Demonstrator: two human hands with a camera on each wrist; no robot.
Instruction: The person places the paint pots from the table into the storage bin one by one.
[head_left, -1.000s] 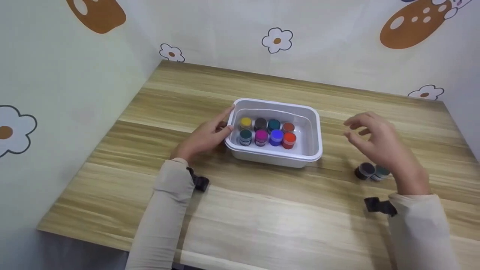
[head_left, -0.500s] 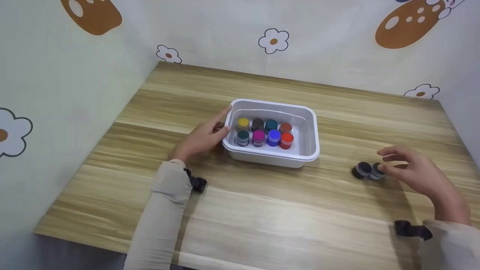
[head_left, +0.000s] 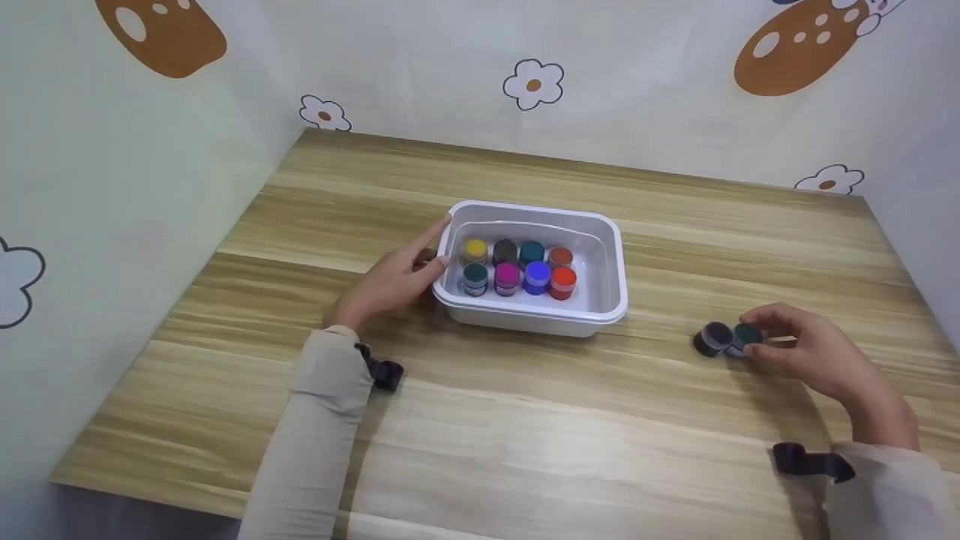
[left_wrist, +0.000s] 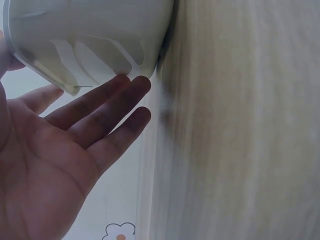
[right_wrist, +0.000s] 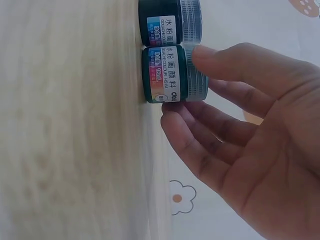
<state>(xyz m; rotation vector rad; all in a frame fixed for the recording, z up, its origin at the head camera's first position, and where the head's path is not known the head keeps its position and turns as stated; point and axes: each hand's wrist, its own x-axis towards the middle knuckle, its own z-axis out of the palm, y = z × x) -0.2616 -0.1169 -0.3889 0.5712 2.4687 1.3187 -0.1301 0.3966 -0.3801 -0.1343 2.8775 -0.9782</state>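
A white plastic tub [head_left: 529,321] stands mid-table, holding several small paint jars in two rows. Along its left side rests my left hand [head_left: 386,286], thumb and index finger at the rim. In the left wrist view the other fingers lie fairly straight against or close to the tub's outer wall [left_wrist: 115,30]. To the right, my right hand [head_left: 817,352] pinches a dark green paint jar [head_left: 744,337], thumb at its ribbed lid and fingers on the far side. That jar [right_wrist: 167,75] is upright on the table, side by side with a black-looking paint jar [head_left: 712,339].
Inside the tub are yellow [head_left: 475,251], magenta [head_left: 506,277], blue [head_left: 536,277], red [head_left: 562,282] and other dark jars. The wood-grain table [head_left: 525,427] meets patterned walls at the back and both sides. Its front-left edge drops off.
The right hand has moved right and down from above the table to the dark green jar and taken hold of it. The left hand stays at the tub. The head view has shifted slightly.
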